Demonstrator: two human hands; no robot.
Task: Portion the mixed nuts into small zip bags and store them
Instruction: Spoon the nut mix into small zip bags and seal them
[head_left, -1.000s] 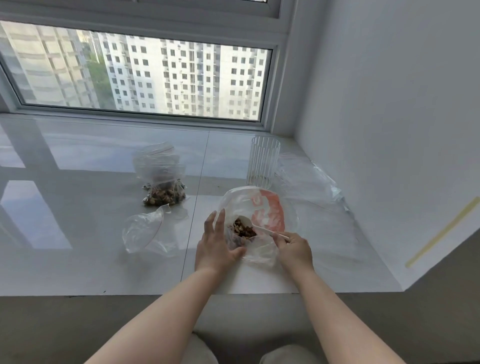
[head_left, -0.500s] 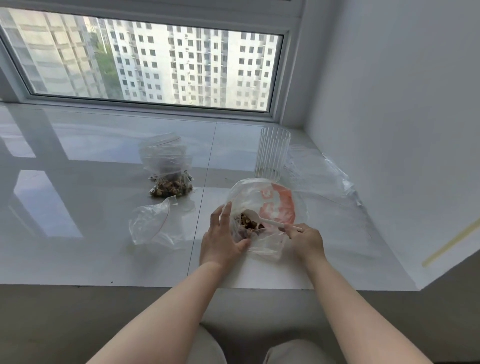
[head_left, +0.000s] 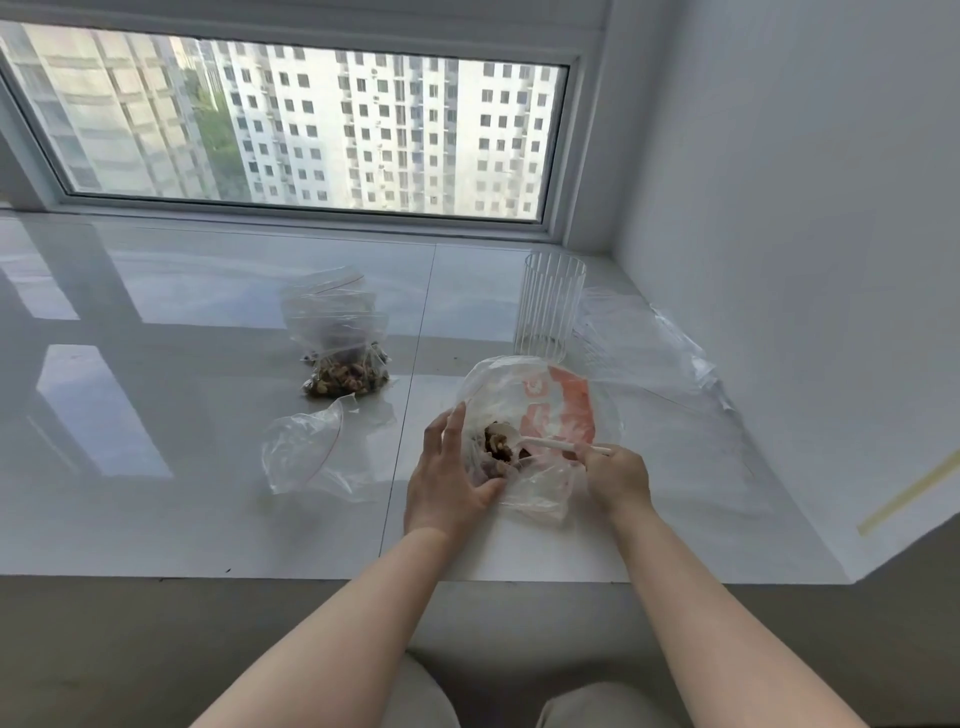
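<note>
Fingers of the right hand (head_left: 618, 475) were curled round the near end of a white plastic spoon (head_left: 550, 443), pinching its handle. The spoon's long axis ran nearly level from right to left, handle at the right hand, bowl pointing left into the open mouth of the big nut bag (head_left: 540, 400) (clear plastic with an orange print). A heap of mixed nuts (head_left: 498, 447) sat on and round the spoon bowl, inside that bag.

Just left of the nuts, the left hand (head_left: 449, 478) lay against the bag's left side, its fingers (head_left: 441, 431) straight and spread upward, the thumb pressed against the plastic below the opening, apparently keeping the mouth open rather than gripping it.

The next move looked to turn on one relation: the empty small zip bag (head_left: 311, 452) lay on the sill to the left of the left hand, its mouth gaping toward the right and slightly up. So the loaded spoon would have to travel leftward, across or over the left hand, which was plainly the nearer hand to that bag and the likelier one to lift or steady it.

Farther back and left stood the filled zip bags (head_left: 343, 358), nuts showing in the nearest one. A ribbed clear cup (head_left: 550, 312) stood behind the big bag, with loose plastic film (head_left: 649, 343) lying to its right, on the white windowsill (head_left: 156, 467).
</note>
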